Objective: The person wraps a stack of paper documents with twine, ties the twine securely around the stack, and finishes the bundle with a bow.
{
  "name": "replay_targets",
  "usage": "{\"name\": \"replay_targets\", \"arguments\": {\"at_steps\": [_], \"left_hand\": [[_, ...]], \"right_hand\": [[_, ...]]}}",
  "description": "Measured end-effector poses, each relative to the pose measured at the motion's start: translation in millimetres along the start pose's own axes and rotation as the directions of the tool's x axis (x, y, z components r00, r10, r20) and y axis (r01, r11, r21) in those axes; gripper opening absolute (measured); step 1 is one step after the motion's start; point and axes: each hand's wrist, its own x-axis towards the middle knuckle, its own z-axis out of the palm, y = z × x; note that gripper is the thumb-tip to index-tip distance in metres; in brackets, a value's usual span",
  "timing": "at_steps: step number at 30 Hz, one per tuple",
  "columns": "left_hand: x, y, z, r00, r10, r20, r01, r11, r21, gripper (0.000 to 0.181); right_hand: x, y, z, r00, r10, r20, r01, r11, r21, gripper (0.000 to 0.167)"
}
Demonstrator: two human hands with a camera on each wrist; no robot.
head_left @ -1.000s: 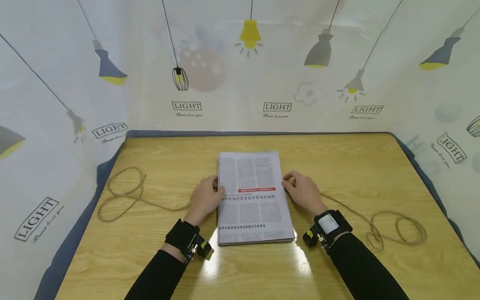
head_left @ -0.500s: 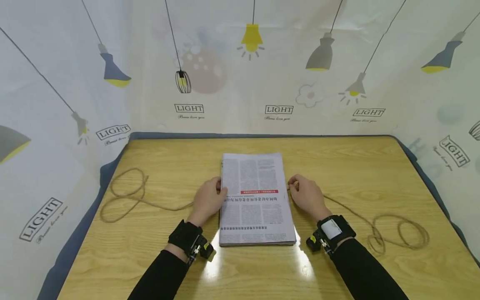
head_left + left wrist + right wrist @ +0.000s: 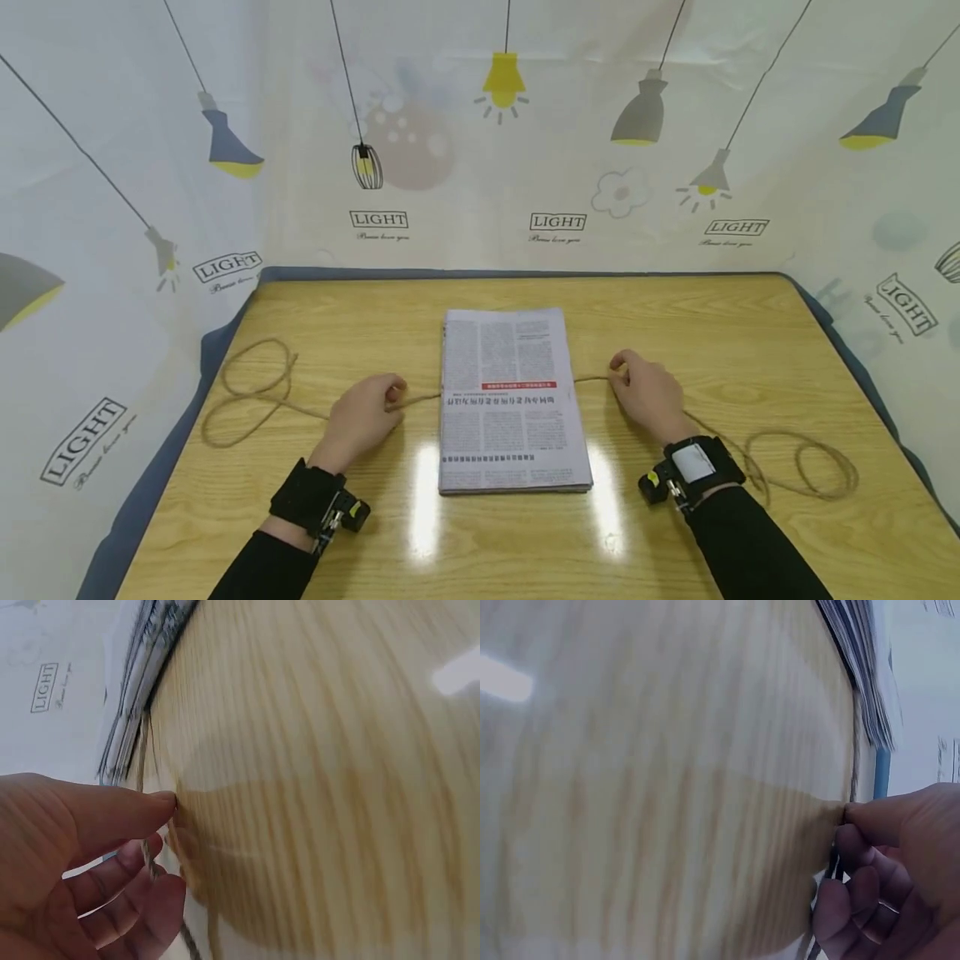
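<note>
A stack of newspapers (image 3: 510, 433) lies flat mid-table with a thin brown rope (image 3: 422, 400) passing beneath it and coming out on both sides. Left of the stack, my left hand (image 3: 363, 417) pinches the rope between thumb and curled fingers. On the other side, my right hand (image 3: 647, 396) pinches the rope a short way from the paper edge. The left wrist view shows the rope running behind the thumb (image 3: 127, 814) and across the fingers. In the right wrist view, thumb and forefinger (image 3: 855, 829) meet on the rope, close above the tabletop.
Loose rope loops lie on the wooden table (image 3: 510, 542) at far left and far right. A white curtain-like sheet (image 3: 465, 225) printed with lamps rises behind and beside the table, with a dark blue band (image 3: 525, 272) along the table's edge.
Both hands have moved outward from the newspaper stack, left hand to the left and right hand to the right. Rope now shows between each hand and the stack, which stays in place.
</note>
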Motion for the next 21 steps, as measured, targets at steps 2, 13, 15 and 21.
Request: {"name": "replay_targets", "arguments": {"at_steps": [2,13,15,21], "left_hand": [[-4.7,-6.5,-6.0,1.0,-0.006,-0.001,0.006,0.998,0.058,0.023],[-15.1,-40.3,-36.1,0.989,-0.055,-0.135,0.069,0.993,0.099,0.019],[-17.1,-43.9,-43.3,0.974,-0.064,-0.216,0.09,0.989,0.115,0.018],[-12.5,-60.3,-53.4,0.928,-0.093,-0.361,0.136,0.986,0.095,0.025]], "right_hand": [[-0.3,4.4,-2.3,1.0,0.0,0.001,0.0,1.0,-0.002,0.024],[-1.3,7.4,-6.8,1.0,0.007,0.018,-0.007,1.0,0.009,0.027],[-1.2,6.1,-6.9,1.0,0.012,0.023,-0.012,1.0,0.009,0.027],[1.6,-2.5,-5.5,1.0,-0.017,0.014,0.016,1.0,0.014,0.029]]}}
